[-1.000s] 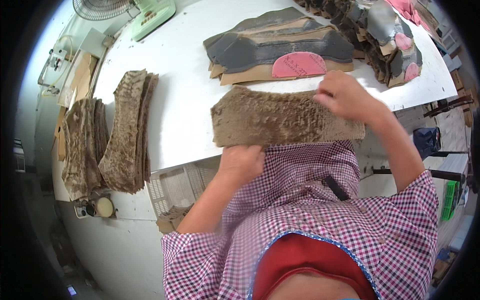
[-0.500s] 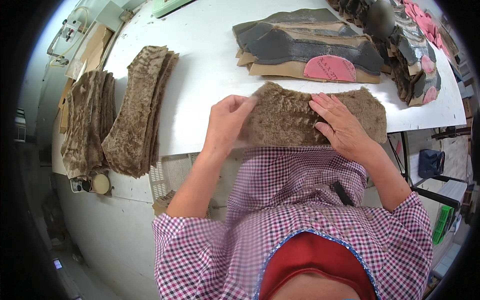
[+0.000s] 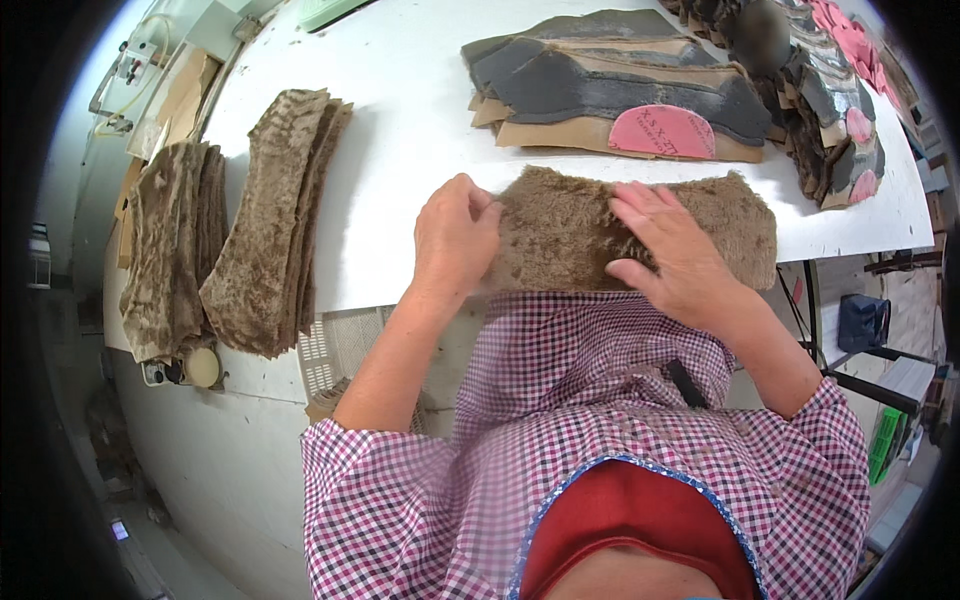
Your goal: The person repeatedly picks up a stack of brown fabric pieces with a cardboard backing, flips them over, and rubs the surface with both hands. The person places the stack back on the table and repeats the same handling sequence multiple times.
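A brown fur piece [image 3: 560, 225], wide and waisted, lies pile up along the near edge of the white table. My right hand [image 3: 675, 245] rests over its middle, fingers stretched out and thumb apart, with the fingertips slightly blurred. At the left end of the fur is my left hand [image 3: 455, 235], closed, thumb against curled fingers. What the left fingers hold, if anything, is hidden. Behind the fur piece lies a stack of dark grey, tan-edged pieces [image 3: 620, 90], with a pink rounded piece [image 3: 662, 132] on its front edge.
Two stacks of similar fur pieces stand at the left, an inner stack [image 3: 272, 220] and an outer stack [image 3: 165, 245]. More layered dark pieces [image 3: 825, 130] and pink pieces [image 3: 850, 45] fill the far right. A plastic basket [image 3: 340, 350] sits below the table edge.
My left hand has shifted a little left, off the fur's upper left corner, and its fingers have curled in. My right hand has slid slightly left, its fingers more spread.
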`<action>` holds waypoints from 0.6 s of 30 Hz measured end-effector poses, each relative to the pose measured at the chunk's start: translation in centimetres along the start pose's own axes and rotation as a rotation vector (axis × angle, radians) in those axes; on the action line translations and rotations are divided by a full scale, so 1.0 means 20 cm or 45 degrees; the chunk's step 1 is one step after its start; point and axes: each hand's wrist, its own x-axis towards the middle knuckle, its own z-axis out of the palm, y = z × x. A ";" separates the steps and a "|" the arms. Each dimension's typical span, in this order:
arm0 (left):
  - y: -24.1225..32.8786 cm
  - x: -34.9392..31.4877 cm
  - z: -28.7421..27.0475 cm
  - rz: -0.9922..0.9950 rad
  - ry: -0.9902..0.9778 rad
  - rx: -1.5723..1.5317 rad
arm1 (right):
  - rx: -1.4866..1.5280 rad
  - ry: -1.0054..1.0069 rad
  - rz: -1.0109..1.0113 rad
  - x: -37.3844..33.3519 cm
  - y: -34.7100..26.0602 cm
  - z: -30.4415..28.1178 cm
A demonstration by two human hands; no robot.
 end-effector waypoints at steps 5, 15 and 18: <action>0.02 0.00 0.00 0.059 -0.010 0.026 | -0.036 0.041 -0.095 0.10 -0.08 0.16; 0.14 0.00 -0.03 0.220 0.024 0.326 | 0.036 0.033 -0.081 0.08 -0.05 0.17; 0.22 -0.02 0.04 0.529 0.101 0.255 | 0.053 0.068 -0.071 0.06 -0.04 0.18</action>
